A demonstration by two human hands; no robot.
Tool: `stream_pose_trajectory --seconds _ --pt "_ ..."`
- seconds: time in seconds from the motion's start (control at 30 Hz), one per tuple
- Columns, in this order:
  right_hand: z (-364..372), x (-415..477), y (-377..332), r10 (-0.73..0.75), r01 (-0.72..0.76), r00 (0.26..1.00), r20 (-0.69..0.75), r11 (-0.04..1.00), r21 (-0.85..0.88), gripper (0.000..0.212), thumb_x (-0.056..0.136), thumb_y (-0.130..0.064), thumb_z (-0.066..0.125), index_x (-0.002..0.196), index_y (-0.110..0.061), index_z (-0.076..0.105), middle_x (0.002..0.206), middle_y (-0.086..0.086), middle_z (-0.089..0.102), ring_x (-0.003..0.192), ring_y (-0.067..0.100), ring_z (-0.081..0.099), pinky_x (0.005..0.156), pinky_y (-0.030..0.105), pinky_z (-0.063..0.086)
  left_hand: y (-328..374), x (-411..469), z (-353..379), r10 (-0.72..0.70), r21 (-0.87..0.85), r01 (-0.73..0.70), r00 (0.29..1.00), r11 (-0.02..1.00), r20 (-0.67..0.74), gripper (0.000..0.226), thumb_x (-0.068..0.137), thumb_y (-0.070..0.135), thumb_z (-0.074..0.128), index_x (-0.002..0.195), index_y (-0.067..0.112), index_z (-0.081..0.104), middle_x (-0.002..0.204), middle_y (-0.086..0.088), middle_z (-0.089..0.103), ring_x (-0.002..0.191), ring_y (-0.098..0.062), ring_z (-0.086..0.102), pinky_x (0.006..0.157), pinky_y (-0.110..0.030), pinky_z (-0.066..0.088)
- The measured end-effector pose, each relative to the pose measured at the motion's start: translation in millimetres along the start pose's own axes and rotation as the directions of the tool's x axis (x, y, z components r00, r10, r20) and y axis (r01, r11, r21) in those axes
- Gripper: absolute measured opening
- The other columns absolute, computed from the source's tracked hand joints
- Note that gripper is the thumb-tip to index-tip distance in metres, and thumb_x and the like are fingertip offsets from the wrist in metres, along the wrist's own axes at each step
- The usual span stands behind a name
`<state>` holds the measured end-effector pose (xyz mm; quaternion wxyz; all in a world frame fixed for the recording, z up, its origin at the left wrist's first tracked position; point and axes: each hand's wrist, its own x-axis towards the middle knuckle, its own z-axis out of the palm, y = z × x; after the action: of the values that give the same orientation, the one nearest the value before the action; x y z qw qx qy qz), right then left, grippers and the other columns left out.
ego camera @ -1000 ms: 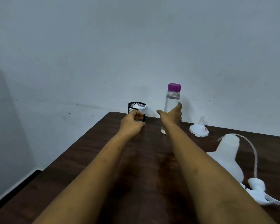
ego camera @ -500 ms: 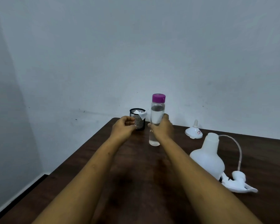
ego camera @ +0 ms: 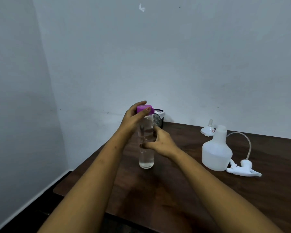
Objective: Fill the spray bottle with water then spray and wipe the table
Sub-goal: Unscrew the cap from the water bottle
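Note:
A clear water bottle with a purple cap stands upright on the dark wooden table. My left hand is closed over the cap from the left. My right hand grips the bottle's middle from the right. To the right stands the white spray bottle with an open neck. Its white trigger head lies on the table beside it, the tube arching up behind. A white funnel rests upside down near the wall.
A black mesh cup with white tissue in it stands behind the water bottle by the wall. The table's left edge runs diagonally, with dark floor below it. Grey walls close the back and the left.
The water bottle has come toward me, away from the mesh cup. My left hand left the cup and moved onto the purple cap. My right hand still holds the bottle.

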<state>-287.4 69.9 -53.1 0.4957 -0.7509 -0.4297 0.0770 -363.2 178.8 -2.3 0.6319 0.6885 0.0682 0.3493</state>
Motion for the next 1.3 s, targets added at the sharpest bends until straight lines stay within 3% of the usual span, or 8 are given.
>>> stream_pose_trajectory --seconds 0.2,0.33,0.47,0.57,0.73,1.0,1.17,1.3 --pt "-2 -9 3 -0.021 0.017 0.998 0.053 0.997 0.07 0.06 0.07 -0.016 0.084 0.123 -0.017 0.056 0.114 0.002 0.067 0.102 0.013 0.066 0.091 0.032 0.053 11 -7 5 0.011 0.078 -0.007 0.999 0.997 -0.046 0.03 0.083 0.019 0.071 0.109 0.012 0.058 0.101 -0.002 0.064 0.094 -0.018 0.062 0.078 -0.024 0.054" --pt "-4 -17 6 0.016 -0.016 1.0 -0.003 0.996 0.092 0.049 0.07 -0.014 0.083 0.114 -0.014 0.06 0.11 0.003 0.068 0.098 0.014 0.067 0.09 0.033 0.055 5 -6 21 0.02 0.237 0.001 0.996 0.972 -0.088 0.035 0.075 0.043 0.072 0.1 0.026 0.053 0.096 0.009 0.061 0.101 -0.019 0.06 0.094 -0.04 0.051" --pt "3 -23 1 0.03 -0.028 0.997 -0.076 0.999 0.022 0.044 0.066 -0.024 0.08 0.105 -0.019 0.062 0.101 -0.003 0.071 0.091 0.011 0.068 0.085 0.038 0.056 4 -7 34 0.106 0.498 0.036 0.961 0.867 -0.254 0.041 0.084 0.047 0.062 0.11 0.017 0.051 0.091 0.009 0.057 0.094 -0.011 0.048 0.119 -0.047 -0.001" --pt "10 -27 -9 0.068 -0.087 0.987 -0.147 0.988 -0.128 0.052 0.057 -0.049 0.065 0.105 -0.029 0.059 0.099 -0.006 0.071 0.093 0.016 0.068 0.081 0.041 0.055 9 -15 43 0.197 0.59 0.046 0.919 0.806 -0.341 0.046 0.086 0.047 0.06 0.111 0.01 0.048 0.097 0.0 0.063 0.102 -0.015 0.056 0.115 -0.042 -0.012" --pt "18 -40 -23 0.028 -0.103 0.977 -0.214 0.932 -0.349 0.036 0.09 -0.025 0.05 0.125 -0.018 0.045 0.11 0.017 0.066 0.104 0.04 0.061 0.079 0.041 0.048 3 -24 59 0.332 0.694 0.103 0.822 0.712 -0.463 0.058 0.082 0.053 0.061 0.113 0.007 0.045 0.108 -0.006 0.062 0.115 -0.026 0.055 0.117 -0.044 -0.005" --pt "13 -40 -29 0.112 -0.176 0.974 -0.198 0.924 -0.34 0.048 0.084 -0.035 0.06 0.122 -0.011 0.042 0.118 0.017 0.062 0.11 0.039 0.058 0.079 0.038 0.044 16 -41 49 0.313 0.646 0.073 0.83 0.76 -0.462 0.039 0.085 0.047 0.061 0.109 0.018 0.053 0.106 0.003 0.07 0.111 -0.018 0.06 0.116 -0.047 -0.004" --pt "15 -39 -29 0.137 -0.205 0.97 -0.199 0.9 -0.385 0.06 0.078 -0.047 0.069 0.121 -0.017 0.04 0.12 0.012 0.062 0.113 0.035 0.058 0.08 0.038 0.046 31 -40 21 0.37 0.652 -0.001 0.824 0.759 -0.43 0.027 0.072 0.04 0.075 0.082 0.028 0.054 0.069 0.019 0.061 0.08 -0.008 0.059 0.108 -0.052 0.028" --pt "17 -41 -31 0.13 -0.199 0.972 -0.194 0.895 -0.399 0.057 0.079 -0.046 0.068 0.117 -0.016 0.04 0.12 0.013 0.062 0.113 0.036 0.057 0.079 0.038 0.044 34 -23 21 0.33 0.62 -0.083 0.897 0.78 -0.295 0.055 0.062 0.042 0.084 0.104 0.024 0.052 0.099 0.009 0.057 0.091 -0.013 0.053 0.083 -0.037 0.049"
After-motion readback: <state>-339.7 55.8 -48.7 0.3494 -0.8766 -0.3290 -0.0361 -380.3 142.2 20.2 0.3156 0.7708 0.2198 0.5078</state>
